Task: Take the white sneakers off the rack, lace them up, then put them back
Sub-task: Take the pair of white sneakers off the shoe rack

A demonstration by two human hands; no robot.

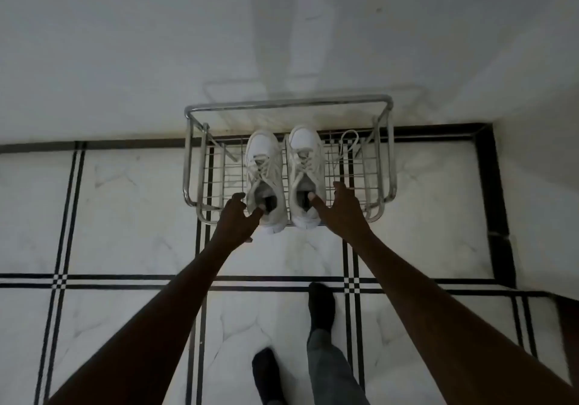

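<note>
- The white sneakers sit side by side on the top shelf of the metal rack [383,103], near the middle, toes toward the wall, heels at the front edge.
- The left hand [233,221] has its thumb hooked into the collar of the left sneaker [264,169]; its fingers [238,198] curl outside, so it looks to be gripping the heel.
- The right hand [340,207] likewise pinches the collar of the right sneaker [305,166], thumb inside.
- Whether this is the taking off or the putting back, I cannot tell; the shoes appear laced, though one lace [347,141] trails loose over the grid toward the right edge.
- A lift would need to clear that lace from the wires.
- Only tiled floor [125,216] and the person's socked feet lie below.
</note>
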